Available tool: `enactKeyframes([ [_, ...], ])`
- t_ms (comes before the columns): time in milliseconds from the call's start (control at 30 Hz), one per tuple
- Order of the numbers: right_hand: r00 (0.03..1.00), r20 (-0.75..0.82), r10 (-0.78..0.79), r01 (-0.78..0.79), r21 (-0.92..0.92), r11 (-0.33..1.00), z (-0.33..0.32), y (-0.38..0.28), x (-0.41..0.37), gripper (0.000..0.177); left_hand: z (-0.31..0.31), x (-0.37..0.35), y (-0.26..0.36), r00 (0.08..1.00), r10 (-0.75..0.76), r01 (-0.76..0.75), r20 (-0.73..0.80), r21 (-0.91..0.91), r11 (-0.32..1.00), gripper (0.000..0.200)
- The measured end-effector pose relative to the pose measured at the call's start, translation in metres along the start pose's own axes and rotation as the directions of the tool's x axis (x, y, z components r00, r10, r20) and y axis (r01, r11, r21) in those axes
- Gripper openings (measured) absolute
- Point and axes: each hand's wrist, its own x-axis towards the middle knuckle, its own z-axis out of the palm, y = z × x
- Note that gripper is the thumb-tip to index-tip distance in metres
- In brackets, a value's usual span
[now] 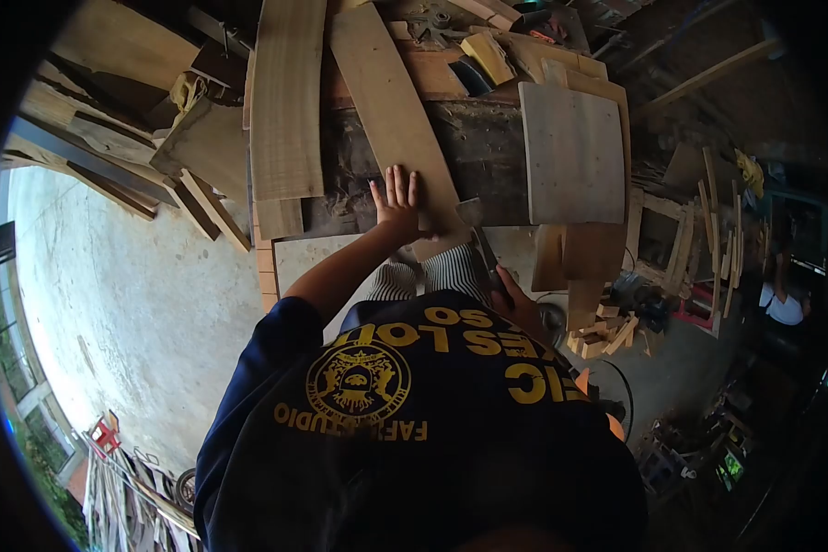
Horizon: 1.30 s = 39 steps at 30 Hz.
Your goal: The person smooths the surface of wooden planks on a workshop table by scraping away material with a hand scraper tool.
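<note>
Dark shirt (423,488) with yellow print is seen nearest. Beyond it, long board (397,101) is laid across bench (488,147), near end jutted past bench's near edge, probably so blade clearance is given. Left hand (396,210) is laid flat on board, fingers slightly spread, nothing pinched; board presumably steadied. Saw-like tool (485,248) is held beside board's near end, handle closed in right hand (513,299); finger detail can't be told, too dark.
</note>
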Motion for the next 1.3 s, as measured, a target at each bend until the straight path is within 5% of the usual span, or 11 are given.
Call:
enactKeyframes([
  [233,0.945,-0.018,0.326,-0.323,0.099,0.941,-0.027,-0.007,-0.043,0.051,-0.06,0.123,-0.093,0.908,0.113,-0.061,-0.404,0.141,0.988,0.109],
  [333,0.975,-0.193,0.107,-0.088,0.105,0.991,-0.02,0.019,-0.055,0.052,-0.094,0.193,-0.129,0.845,-0.032,0.035,-0.534,-0.005,0.999,0.11],
  [533,0.913,-0.137,0.384,-0.371,0.113,0.922,-0.021,0.02,-0.064,0.053,-0.116,0.251,-0.098,0.75,-0.36,0.355,-0.554,-0.121,0.927,0.103],
  [633,0.959,-0.152,0.24,-0.197,0.251,0.948,-0.028,0.026,-0.068,0.056,-0.068,0.157,-0.031,0.736,0.64,-0.539,-0.222,0.381,0.752,0.074],
  [700,0.937,-0.115,0.33,-0.299,0.229,0.926,-0.033,0.02,-0.065,0.054,-0.026,0.124,-0.029,0.139,0.986,-0.967,-0.091,0.203,0.155,0.066],
  [800,0.887,-0.048,0.459,-0.435,0.245,0.866,-0.04,0.032,-0.062,0.052,-0.038,0.136,-0.058,0.363,0.924,-0.903,-0.119,0.198,0.381,0.058],
  [867,0.86,0.004,0.509,-0.489,0.289,0.823,-0.041,0.039,-0.062,0.052,-0.071,0.152,-0.082,0.771,0.502,-0.409,-0.392,0.301,0.862,0.059],
  [967,0.85,0.024,0.526,-0.514,0.253,0.82,-0.045,0.032,-0.054,0.051,-0.019,0.171,-0.085,0.48,-0.203,-0.04,-0.853,-0.253,0.967,0.073],
  [1000,0.856,0.002,0.517,-0.507,0.206,0.837,-0.048,0.025,-0.049,0.051,-0.045,0.121,-0.051,0.842,-0.089,0.126,-0.532,0.033,0.992,0.079],
  [1133,0.942,-0.109,0.317,-0.296,0.176,0.939,-0.046,0.037,-0.054,0.051,0.023,0.02,0.016,0.594,0.803,-0.8,-0.042,0.08,0.595,0.066],
  [1300,0.953,-0.052,0.298,-0.286,0.162,0.944,-0.052,0.032,-0.053,0.05,0.031,-0.012,0.039,0.635,0.772,-0.772,0.008,0.043,0.635,0.065],
])
